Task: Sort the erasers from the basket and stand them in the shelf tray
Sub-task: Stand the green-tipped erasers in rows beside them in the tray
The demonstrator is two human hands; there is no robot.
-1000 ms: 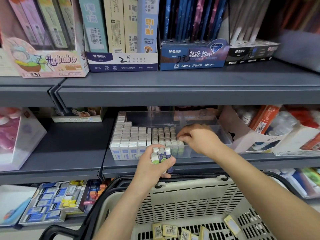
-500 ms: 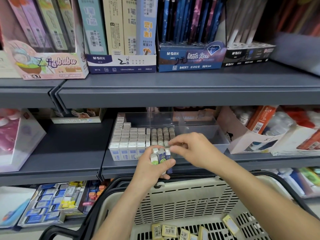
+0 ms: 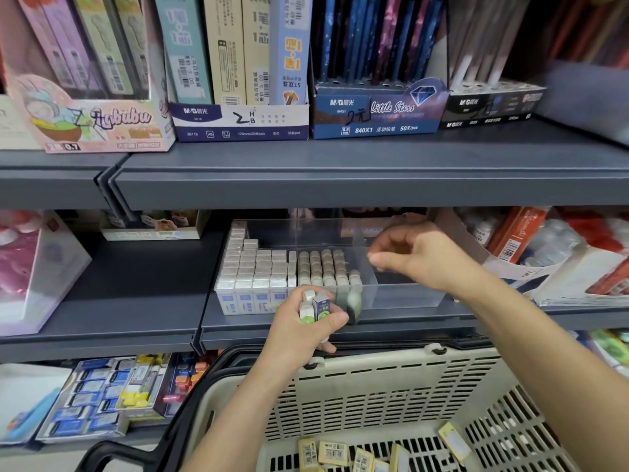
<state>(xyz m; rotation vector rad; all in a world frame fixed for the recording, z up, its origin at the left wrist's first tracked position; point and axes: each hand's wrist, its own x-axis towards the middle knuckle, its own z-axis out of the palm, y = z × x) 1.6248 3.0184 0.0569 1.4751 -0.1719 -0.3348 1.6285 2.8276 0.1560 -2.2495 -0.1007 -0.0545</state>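
Shelving: grey metal shelf (image 3: 340, 185), matt and square-edged, with card pencil boxes above.
Tray: clear hard plastic tray (image 3: 408, 296) on the middle shelf. Its left part is packed and its right compartment is bare.
Standing rows: block erasers (image 3: 252, 267) in blue paper sleeves stand upright. Just to their right are rounded-top erasers (image 3: 323, 267), smooth and pale.
Left hand: the left hand (image 3: 299, 332) is near the tray's front wall, fingers curled round a held bunch (image 3: 320, 306). Two tops show now, where three showed a moment ago.
Right hand: the right hand (image 3: 425, 257) has moved from the bunch to above the bare compartment. Its fingertips are drawn together, and I cannot tell whether they pinch an eraser.
Meaning: probably one more eraser is going in.
Basket: cream slotted plastic basket (image 3: 391, 386), nearest. Flat yellow-sleeved erasers (image 3: 333, 453) lie loose in it, still unsorted.
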